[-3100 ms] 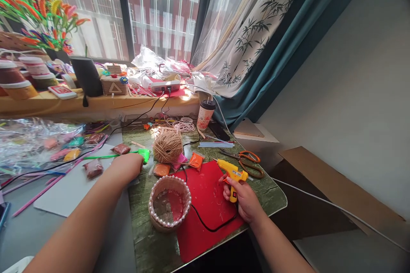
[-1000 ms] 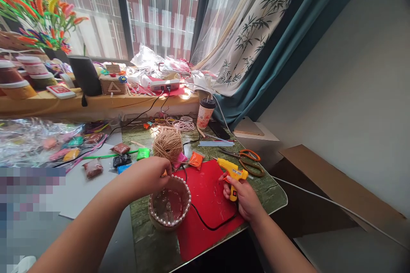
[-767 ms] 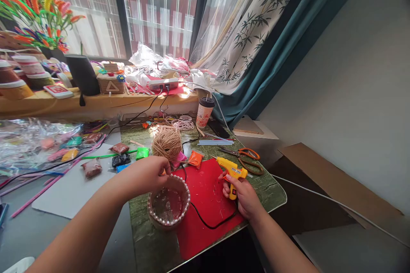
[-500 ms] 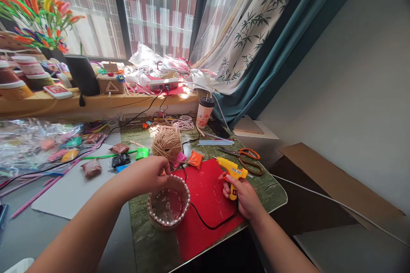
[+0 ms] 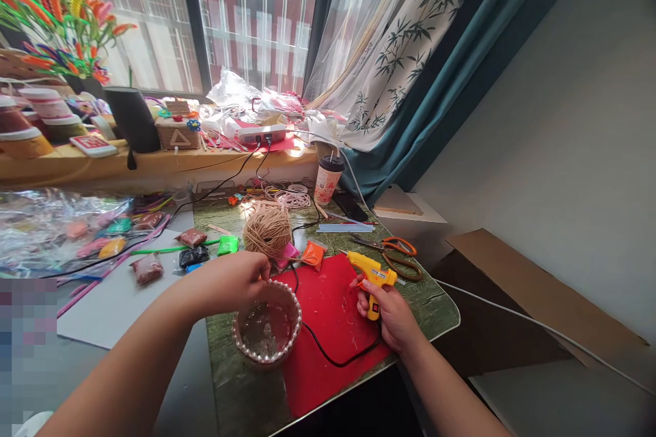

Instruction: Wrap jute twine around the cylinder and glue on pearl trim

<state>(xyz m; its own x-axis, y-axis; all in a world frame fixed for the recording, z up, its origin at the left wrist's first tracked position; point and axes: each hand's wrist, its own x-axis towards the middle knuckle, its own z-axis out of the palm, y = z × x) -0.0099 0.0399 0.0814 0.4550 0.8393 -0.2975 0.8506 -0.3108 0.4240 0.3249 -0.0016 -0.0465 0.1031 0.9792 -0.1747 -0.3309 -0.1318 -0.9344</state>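
My right hand (image 5: 393, 317) grips a yellow hot glue gun (image 5: 372, 268) by its handle. The nozzle points up and left over the red mat (image 5: 328, 334). A round bowl (image 5: 297, 332) with pearl beads along its rim and a clear, shiny inside stands by the mat's left edge. My left hand (image 5: 236, 280) is closed at its far rim, with the fingertips partly hidden. Behind the bowl is a ball of brown twine (image 5: 266, 231). An orange packet (image 5: 312, 254) and a pink packet (image 5: 288, 256) lie near it.
Orange-handled scissors (image 5: 400, 246) and translucent glue sticks (image 5: 346, 227) lie beyond the glue gun. A lidded paper cup (image 5: 328, 181) stands at the back. The black cord (image 5: 328, 360) loops across the mat. Several clay packets (image 5: 147, 269) lie to the left on white board.
The bowl has shifted slightly to the left with my left hand at its rim. My right hand and the glue gun have hardly moved.
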